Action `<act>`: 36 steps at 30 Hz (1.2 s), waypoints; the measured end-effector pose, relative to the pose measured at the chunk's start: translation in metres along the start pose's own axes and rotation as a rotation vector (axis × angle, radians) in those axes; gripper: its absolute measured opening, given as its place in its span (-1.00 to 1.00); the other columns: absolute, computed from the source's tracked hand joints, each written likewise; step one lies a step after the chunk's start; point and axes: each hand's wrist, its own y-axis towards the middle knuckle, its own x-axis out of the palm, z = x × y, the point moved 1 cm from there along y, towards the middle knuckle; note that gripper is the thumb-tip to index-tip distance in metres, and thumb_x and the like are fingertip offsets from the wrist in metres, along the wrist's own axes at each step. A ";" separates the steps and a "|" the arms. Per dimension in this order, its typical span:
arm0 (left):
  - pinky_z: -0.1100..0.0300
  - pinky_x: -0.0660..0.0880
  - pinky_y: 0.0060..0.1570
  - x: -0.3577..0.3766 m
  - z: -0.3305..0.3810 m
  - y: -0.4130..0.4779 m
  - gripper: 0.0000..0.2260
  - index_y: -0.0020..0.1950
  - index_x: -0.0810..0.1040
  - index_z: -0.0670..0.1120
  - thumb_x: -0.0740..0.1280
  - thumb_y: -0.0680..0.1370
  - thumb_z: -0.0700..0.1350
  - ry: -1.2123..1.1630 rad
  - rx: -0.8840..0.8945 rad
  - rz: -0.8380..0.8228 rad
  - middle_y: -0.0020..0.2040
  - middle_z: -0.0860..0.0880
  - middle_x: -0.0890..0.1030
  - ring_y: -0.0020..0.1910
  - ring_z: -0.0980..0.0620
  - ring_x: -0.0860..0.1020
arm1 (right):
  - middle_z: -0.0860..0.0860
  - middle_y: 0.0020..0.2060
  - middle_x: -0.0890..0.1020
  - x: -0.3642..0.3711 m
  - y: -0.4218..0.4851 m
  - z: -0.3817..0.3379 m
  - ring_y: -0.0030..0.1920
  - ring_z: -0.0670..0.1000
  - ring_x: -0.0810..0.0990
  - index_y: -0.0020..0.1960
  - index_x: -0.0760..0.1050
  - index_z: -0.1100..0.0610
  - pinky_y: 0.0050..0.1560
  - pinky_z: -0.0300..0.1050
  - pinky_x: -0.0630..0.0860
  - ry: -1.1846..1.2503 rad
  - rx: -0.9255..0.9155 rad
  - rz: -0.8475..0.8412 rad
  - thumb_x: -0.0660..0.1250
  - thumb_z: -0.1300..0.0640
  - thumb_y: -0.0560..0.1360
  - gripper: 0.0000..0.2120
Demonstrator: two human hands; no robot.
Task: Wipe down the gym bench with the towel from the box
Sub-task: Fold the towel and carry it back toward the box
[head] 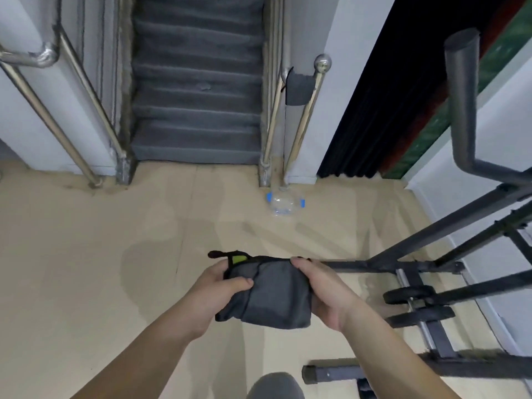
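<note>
A folded dark grey towel [273, 295] with a black loop and a small green tag at its top left is held in mid-air above the beige floor. My left hand [221, 286] grips its left edge, thumb on top. My right hand [322, 289] grips its right side. A black metal gym frame [426, 269] stands at the right, with its base bars on the floor. No bench pad and no box are in view.
Grey carpeted stairs [198, 105] with steel handrails [299, 122] rise straight ahead. A clear plastic container with blue clips [283, 204] lies on the floor at the foot of the right rail. A barbell with small black plates [414, 303] rests under the frame. White wall at right.
</note>
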 end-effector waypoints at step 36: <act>0.12 0.61 -0.02 0.059 0.182 0.851 -0.69 0.23 0.53 0.09 0.41 0.53 -0.19 0.412 -0.166 -0.219 0.05 0.05 0.64 0.00 0.06 0.61 | 0.11 0.00 0.70 -0.156 0.720 -0.268 -0.06 0.10 0.68 0.15 0.59 0.18 -0.15 -0.06 0.59 0.140 0.094 0.558 0.46 0.04 0.55 -0.74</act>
